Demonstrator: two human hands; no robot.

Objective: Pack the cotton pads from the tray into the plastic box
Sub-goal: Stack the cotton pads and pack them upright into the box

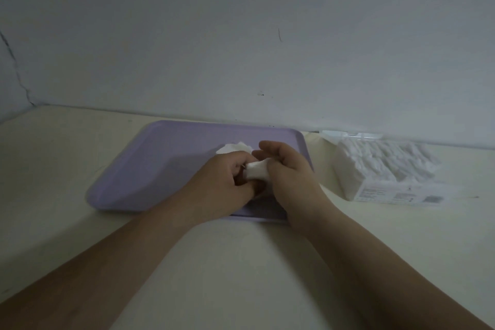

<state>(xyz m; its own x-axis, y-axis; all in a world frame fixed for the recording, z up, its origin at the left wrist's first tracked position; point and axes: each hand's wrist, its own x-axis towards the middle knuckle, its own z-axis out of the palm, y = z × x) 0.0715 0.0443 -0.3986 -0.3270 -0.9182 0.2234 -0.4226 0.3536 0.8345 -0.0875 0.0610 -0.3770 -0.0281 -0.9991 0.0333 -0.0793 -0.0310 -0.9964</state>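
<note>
Head view: A lilac tray (150,169) is lying on a cream table (241,262), its far edge close to a pale wall (241,35). Both forearms are reaching in from the bottom of the picture and the hands are meeting over the right half of the tray.

The left hand (225,179) is gripping the left end of a small white stack (255,170) of cotton pads, its fingers curled round it. The right hand (289,169) is holding the other end, the thumb pressing on the near side and the fingers curving loosely over the far side. The stack is sitting between the two hands, above the tray floor; whether its underside is touching the tray I cannot tell, since the hands are hiding it.

Just behind the left hand, a few loose pads (235,147) are lying on the tray, partly hidden by the knuckles.

To the right of the tray, apart from it, the clear box (396,193) is standing on the table near the wall. It is holding rows of white pads packed on edge, filling it to the top. Its lid (351,135) is showing at the back edge, hinged open. A printed label is running along the front wall; the print is too small to read.
</note>
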